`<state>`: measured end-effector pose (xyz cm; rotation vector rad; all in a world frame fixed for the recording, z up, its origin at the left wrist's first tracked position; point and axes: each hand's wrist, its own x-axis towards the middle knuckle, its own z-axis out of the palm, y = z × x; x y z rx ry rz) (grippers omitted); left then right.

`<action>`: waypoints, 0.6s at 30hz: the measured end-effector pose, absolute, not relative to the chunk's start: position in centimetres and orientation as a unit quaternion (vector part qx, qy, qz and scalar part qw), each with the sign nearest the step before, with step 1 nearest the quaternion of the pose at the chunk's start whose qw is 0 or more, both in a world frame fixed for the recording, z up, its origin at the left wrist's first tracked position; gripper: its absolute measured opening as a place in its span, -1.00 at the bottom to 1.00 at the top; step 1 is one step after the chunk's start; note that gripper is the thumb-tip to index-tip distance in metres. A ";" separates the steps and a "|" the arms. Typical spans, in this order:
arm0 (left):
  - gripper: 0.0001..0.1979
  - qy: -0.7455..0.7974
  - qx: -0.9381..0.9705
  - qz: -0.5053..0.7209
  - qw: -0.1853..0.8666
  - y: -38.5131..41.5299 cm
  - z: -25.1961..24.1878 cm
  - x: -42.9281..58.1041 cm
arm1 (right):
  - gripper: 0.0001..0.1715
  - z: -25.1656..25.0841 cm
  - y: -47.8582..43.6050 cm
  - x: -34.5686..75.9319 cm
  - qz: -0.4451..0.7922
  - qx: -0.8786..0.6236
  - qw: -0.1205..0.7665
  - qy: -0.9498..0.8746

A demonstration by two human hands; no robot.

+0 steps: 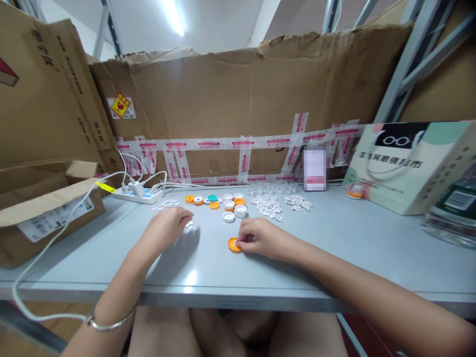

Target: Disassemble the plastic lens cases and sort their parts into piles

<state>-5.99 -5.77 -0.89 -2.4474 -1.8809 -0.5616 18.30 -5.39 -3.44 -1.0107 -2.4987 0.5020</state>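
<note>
My right hand [260, 238] rests low over the table, its fingertips pinched at the right rim of a round orange lid [232, 245] lying flat. A tiny white spot shows by those fingertips, too small to name. To the left, my left hand [168, 227] hovers with fingers pressed together; whatever they hold, if anything, is hidden. Small white discs [189, 224] lie just beyond its fingertips. Behind the hands sit white round lids [228, 216], some stacked with orange ones, plus an orange lid [214, 206] and a green one [212, 198].
Piles of small white pieces [267, 206] lie right of the lids, with clear cups [275, 187] behind. A phone [315, 169] leans on the cardboard. At left are a power strip [139, 195] and an open box [55, 213]; at right, a bag [397, 163] and a bottle [455, 208].
</note>
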 end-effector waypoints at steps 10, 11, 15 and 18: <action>-0.81 -0.404 -0.889 -0.173 -0.130 -8.5 -2.0 1.0 | -0.88 -3.7 -5.2 18.7 0.275 -0.321 0.231 -0.876; -0.82 -0.406 -0.889 -0.170 -0.128 -8.3 -2.1 1.1 | -0.86 -3.8 -5.1 18.8 0.287 -0.322 0.231 -0.872; -0.80 -0.430 -0.881 -0.156 -0.124 -7.8 -2.2 0.9 | -0.79 -3.8 -5.1 19.0 0.337 -0.310 0.222 -0.861; -0.83 -0.447 -0.872 -0.153 -0.127 -7.7 -2.2 0.9 | -0.71 -4.0 -5.0 18.9 0.358 -0.305 0.226 -0.853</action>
